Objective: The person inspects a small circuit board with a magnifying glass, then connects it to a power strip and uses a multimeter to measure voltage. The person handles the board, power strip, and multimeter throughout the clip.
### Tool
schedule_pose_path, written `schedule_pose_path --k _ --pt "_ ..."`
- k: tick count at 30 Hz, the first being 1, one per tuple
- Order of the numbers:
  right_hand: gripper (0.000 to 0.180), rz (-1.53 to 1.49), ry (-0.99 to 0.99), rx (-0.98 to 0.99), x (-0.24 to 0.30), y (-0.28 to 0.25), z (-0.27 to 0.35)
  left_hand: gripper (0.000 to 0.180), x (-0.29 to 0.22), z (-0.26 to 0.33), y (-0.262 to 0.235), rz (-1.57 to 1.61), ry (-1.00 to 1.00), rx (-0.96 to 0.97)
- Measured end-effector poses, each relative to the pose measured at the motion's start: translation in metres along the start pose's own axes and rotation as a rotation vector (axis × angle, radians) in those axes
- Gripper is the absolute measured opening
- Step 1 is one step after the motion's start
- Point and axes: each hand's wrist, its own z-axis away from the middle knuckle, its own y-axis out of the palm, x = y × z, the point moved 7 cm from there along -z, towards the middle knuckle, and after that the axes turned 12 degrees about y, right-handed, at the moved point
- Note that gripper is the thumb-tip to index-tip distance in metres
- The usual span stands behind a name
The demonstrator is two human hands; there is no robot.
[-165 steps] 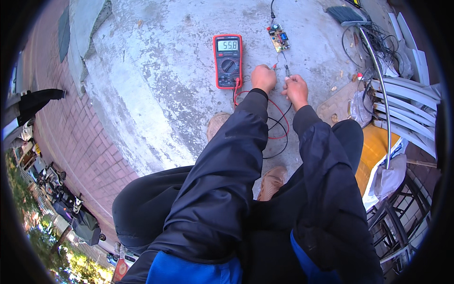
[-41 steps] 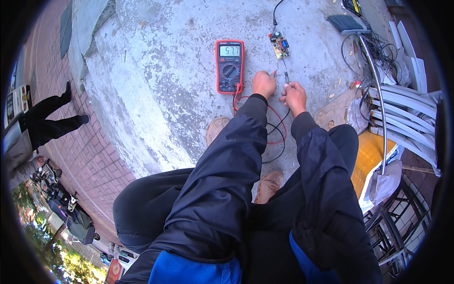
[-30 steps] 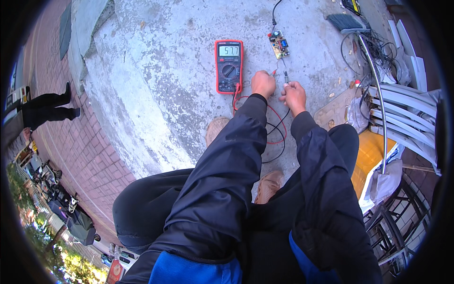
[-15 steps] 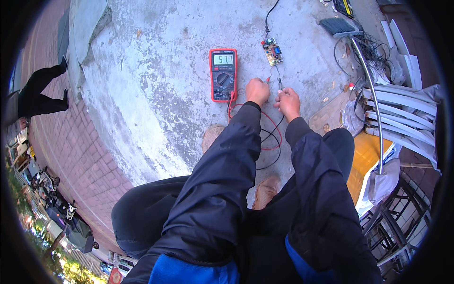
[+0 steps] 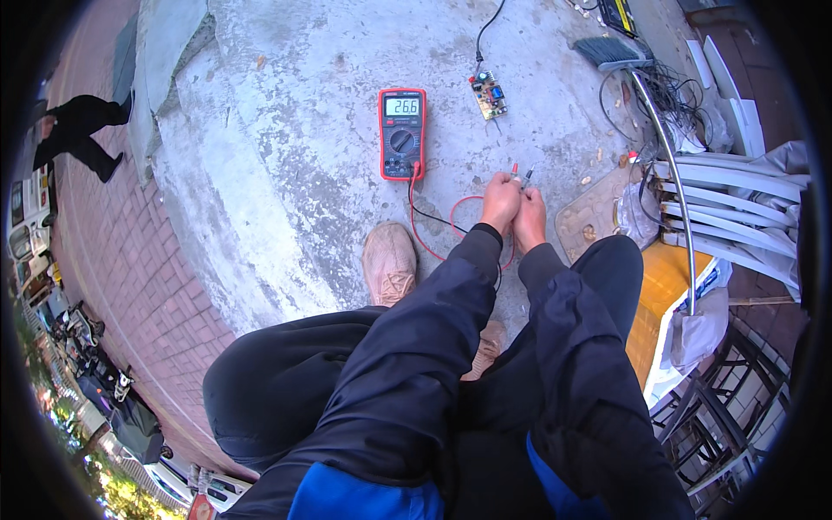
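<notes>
Side by side on the concrete, my left hand (image 5: 501, 204) and my right hand (image 5: 529, 222) touch each other with fingers closed. A red test probe (image 5: 515, 169) sticks out ahead of my left fingers, and a black test probe (image 5: 529, 175) out of my right. Their handles are mostly hidden in the grips. Beyond them lies a small circuit board (image 5: 490, 97) with a blue component and a black cord; both probe tips are apart from it. To the left rests a red-framed digital multimeter (image 5: 402, 136), its display lit with digits. From its lower end run the red and black test leads (image 5: 431, 251).
Tangled black wires (image 5: 680, 100), a brush head (image 5: 611, 54) and a bent metal tube (image 5: 672, 147) lie at the right, by stacked white chairs (image 5: 737, 204) and a yellow box (image 5: 672, 299). My tan shoe (image 5: 389, 260) stands near the leads. A person in black (image 5: 82, 130) walks at far left.
Both hands have drawn back from the circuit board toward me and come together, the probes with them. The meter's reading has dropped. The view has shifted slightly.
</notes>
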Motion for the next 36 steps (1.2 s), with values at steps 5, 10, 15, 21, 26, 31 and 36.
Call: schedule_pose_path --k 5,10,15,21,26,31,36 --pt "0.034 -0.157 -0.008 0.161 0.005 -0.013 0.017 0.015 -0.008 0.025 0.024 -0.018 -0.079 0.056" --pt "0.033 -0.122 0.144 0.414 0.011 -0.01 0.043 0.022 0.0 0.022 0.015 -0.065 -0.128 0.062" --pt "0.02 -0.086 0.105 0.318 0.011 -0.015 0.046 0.049 -0.046 0.027 -0.009 -0.857 0.259 -0.012" --pt "0.01 -0.177 0.157 0.305 0.038 -0.013 0.066 0.087 -0.216 0.023 -0.109 -1.221 0.434 -0.708" --pt "0.018 0.108 0.203 0.533 0.079 0.013 0.103 0.103 -0.192 0.008 -0.151 -1.262 0.014 -0.49" --pt "0.013 -0.128 0.223 0.56 0.118 0.012 0.111 0.101 -0.172 -0.009 -0.164 -1.171 0.027 -0.482" --pt "0.011 -0.078 0.262 0.429 0.145 -0.014 0.156 0.083 -0.192 0.032 -0.158 -0.703 0.055 -0.295"
